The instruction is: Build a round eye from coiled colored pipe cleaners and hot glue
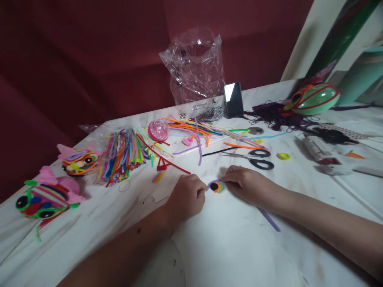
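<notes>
Both my hands rest on the white table (233, 247) around a small coiled pipe-cleaner disc (217, 186) with a black centre and rainbow rings. My left hand (187, 196) is closed in a loose fist, its fingers pinching the disc's left edge. My right hand (247, 184) is curled and pinches the disc's right side. A purple pipe cleaner (269, 219) runs from the disc under my right wrist toward the front.
Scissors (257, 158) lie just behind my right hand. Loose pipe cleaners (125, 153) spread at centre left, two finished striped figures (44, 197) at far left. A plastic bag (196, 65), phone (233, 99), green mask (314, 97) and glue gun (324, 155) stand further back and right.
</notes>
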A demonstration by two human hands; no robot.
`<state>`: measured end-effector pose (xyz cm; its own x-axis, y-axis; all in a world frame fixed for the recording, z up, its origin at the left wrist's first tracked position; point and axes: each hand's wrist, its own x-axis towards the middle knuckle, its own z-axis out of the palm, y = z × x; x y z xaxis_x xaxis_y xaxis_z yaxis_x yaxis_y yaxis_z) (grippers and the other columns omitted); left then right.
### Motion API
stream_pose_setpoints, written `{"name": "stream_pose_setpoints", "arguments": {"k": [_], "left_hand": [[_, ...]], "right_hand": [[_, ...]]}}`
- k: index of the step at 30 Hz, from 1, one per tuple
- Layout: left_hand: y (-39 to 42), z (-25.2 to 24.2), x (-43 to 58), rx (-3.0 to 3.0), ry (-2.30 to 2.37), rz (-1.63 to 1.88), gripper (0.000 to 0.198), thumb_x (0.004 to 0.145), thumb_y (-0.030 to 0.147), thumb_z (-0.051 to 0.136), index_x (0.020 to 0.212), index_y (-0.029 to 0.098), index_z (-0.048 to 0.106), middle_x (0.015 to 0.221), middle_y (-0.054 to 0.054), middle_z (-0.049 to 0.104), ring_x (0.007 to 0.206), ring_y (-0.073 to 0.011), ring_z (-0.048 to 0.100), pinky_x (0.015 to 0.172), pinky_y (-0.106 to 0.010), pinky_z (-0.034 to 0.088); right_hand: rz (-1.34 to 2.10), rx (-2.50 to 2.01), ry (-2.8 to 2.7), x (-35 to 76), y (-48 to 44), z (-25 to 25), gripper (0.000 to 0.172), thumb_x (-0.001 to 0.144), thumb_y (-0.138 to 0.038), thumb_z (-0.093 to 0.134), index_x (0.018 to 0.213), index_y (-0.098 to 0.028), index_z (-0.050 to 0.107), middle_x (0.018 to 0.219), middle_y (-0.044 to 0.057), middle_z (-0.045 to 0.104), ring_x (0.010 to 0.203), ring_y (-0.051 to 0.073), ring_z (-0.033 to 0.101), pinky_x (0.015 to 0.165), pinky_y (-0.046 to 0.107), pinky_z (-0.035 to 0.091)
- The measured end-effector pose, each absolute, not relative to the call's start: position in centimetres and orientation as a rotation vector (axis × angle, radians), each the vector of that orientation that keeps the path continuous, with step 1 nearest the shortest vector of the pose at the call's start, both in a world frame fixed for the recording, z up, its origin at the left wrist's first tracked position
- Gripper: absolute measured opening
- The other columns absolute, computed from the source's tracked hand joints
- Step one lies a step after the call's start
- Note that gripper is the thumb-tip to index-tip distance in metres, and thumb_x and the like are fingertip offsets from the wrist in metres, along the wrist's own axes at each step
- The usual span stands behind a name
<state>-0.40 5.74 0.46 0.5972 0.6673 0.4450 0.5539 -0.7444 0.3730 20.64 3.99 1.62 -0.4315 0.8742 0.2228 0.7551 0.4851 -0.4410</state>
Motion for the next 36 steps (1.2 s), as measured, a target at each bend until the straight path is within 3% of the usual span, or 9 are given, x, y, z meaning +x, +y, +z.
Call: {"name": "stream_pose_setpoints", "arguments": {"k": [22,36], "left_hand": [[5.7,0.4,-0.4,2.614,0.917,0.947,0.021,0.066,0.000,0.051,0.070,0.015,0.066,0.067,-0.002,0.063,0.065,-0.0139,0.056,0.065,-0.027,0.041],[5.9,0.3,-0.6,2.639,0.878,0.961,0.022,0.068,0.001,0.050,0.072,0.015,0.065,0.068,-0.003,0.062,0.065,-0.0138,0.056,0.065,-0.027,0.041]], "right_hand": [[0.464,-1.407,-2.281,21.2,4.2,1.7,0.028,0.080,-0.012,0.047,0.086,-0.021,0.073,0.086,0.004,0.068,0.078,0.017,0.063,0.070,0.025,0.046],[0.500,-1.415,-2.247,21.8,4.7,1.5,0.027,0.071,-0.009,0.049,0.082,-0.021,0.071,0.084,0.003,0.071,0.078,0.017,0.065,0.070,0.023,0.046]]}}
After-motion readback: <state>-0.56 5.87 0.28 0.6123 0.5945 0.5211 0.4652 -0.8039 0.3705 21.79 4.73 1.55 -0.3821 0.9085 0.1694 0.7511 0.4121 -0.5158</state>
